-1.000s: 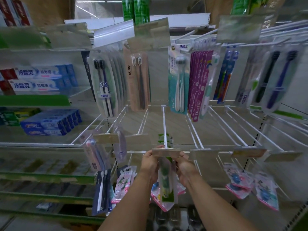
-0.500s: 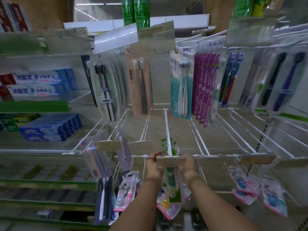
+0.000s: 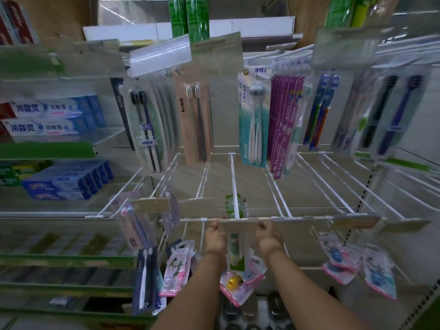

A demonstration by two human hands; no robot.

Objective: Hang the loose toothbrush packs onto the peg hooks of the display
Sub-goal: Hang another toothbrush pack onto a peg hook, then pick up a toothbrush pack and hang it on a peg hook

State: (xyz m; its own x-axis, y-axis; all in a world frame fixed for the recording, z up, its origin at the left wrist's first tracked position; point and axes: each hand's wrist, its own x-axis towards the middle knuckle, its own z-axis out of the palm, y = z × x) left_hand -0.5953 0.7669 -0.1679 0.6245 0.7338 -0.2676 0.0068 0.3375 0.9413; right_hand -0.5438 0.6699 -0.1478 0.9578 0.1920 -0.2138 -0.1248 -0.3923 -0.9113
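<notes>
Shop display wall, white wire peg hooks (image 3: pixel 234 177) in rows. Upper row: hanging toothbrush packs (image 3: pixel 253 120) across the centre and right of the frame. Left edge: shelves of toothpaste boxes (image 3: pixel 64 182).

Lower centre: green toothbrush pack (image 3: pixel 236 254), top threaded on the centre hook and showing above the label plate (image 3: pixel 238 226), body hanging below it between both hands.

Left hand (image 3: pixel 215 238): fingers curled round the plate's left end. Right hand (image 3: pixel 269 239): fingers curled round its right end.

Bottom row: children's packs (image 3: pixel 177 267), hung.
</notes>
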